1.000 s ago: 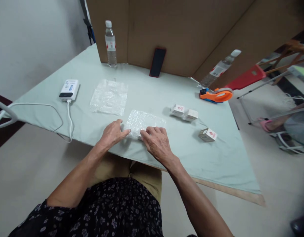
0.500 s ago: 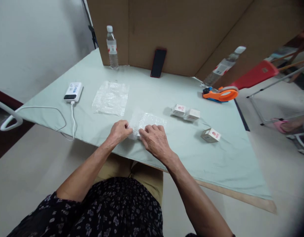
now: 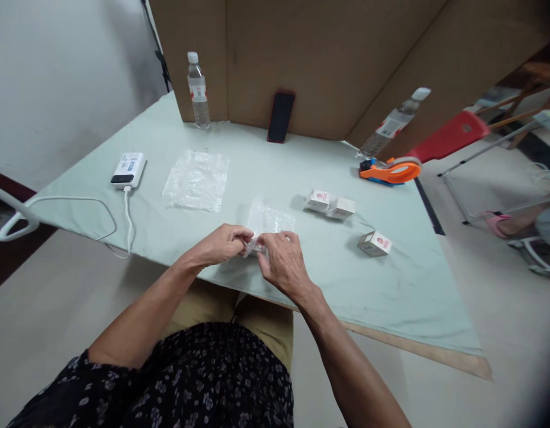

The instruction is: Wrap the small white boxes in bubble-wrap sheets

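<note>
Left hand (image 3: 228,242): thumb and fingers closed in a pinch on the raised left part of a bubble-wrap sheet (image 3: 279,220), at the near edge of the table. Right hand (image 3: 284,260): fingers curled down onto the same sheet, just beside the left fingertips; what lies beneath them is largely hidden, and whether they grip it cannot be told. The sheet: clear, its left part lifted upright between the hands, its right part spread flat beyond the right fingers.

Second bubble-wrap sheet (image 3: 197,181): flat, beyond and to the left of the left hand. Small white carton (image 3: 318,201) and plain-faced carton (image 3: 343,208): side by side, clear wrapping about them, right of the sheet in hand. Single carton (image 3: 375,244): red round mark, apart from the pair and nearer the person.

Table (image 3: 382,303): pale green cloth cover. Power bank (image 3: 128,169): white, at the left, white cable (image 3: 129,220) plugged in. Smartphone (image 3: 281,117): leaning on the cardboard screen (image 3: 301,47). Water bottle (image 3: 198,92): left, before the screen. Another bottle (image 3: 393,125): right, behind the orange tape dispenser (image 3: 397,173).
</note>
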The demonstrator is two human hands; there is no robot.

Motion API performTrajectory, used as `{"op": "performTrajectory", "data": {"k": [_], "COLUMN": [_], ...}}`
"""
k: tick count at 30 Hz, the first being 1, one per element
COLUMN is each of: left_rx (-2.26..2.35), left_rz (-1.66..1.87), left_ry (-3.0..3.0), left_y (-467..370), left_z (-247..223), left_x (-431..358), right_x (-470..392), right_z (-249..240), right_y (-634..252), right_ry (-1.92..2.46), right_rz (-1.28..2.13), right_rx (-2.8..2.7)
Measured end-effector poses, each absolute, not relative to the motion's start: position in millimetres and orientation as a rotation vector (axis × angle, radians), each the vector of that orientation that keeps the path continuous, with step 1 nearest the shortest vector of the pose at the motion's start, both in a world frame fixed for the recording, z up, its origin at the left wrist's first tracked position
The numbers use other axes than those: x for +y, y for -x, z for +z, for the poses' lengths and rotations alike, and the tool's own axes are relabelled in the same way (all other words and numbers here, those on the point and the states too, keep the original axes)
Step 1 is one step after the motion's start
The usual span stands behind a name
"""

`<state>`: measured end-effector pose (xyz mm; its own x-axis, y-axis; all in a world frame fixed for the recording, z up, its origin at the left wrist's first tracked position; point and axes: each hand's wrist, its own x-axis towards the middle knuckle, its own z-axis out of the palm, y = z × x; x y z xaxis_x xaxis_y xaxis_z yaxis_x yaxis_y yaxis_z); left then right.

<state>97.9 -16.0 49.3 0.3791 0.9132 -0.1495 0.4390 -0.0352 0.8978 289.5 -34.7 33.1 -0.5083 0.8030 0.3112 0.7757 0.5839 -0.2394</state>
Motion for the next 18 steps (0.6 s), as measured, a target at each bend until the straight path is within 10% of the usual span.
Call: {"op": "performTrajectory", "data": {"k": [18], "left_rx": [1.334], "left_rz": [0.543], "left_ry": [-2.402], "left_y": [-122.7], "left_z": [33.3], "left_x": [-20.7], "right_x": [-61.5], "right_z": [11.5], "right_y": [-348.5], "right_ry": [1.926], "right_rz": [0.828], "right_rx": [-1.432]}}
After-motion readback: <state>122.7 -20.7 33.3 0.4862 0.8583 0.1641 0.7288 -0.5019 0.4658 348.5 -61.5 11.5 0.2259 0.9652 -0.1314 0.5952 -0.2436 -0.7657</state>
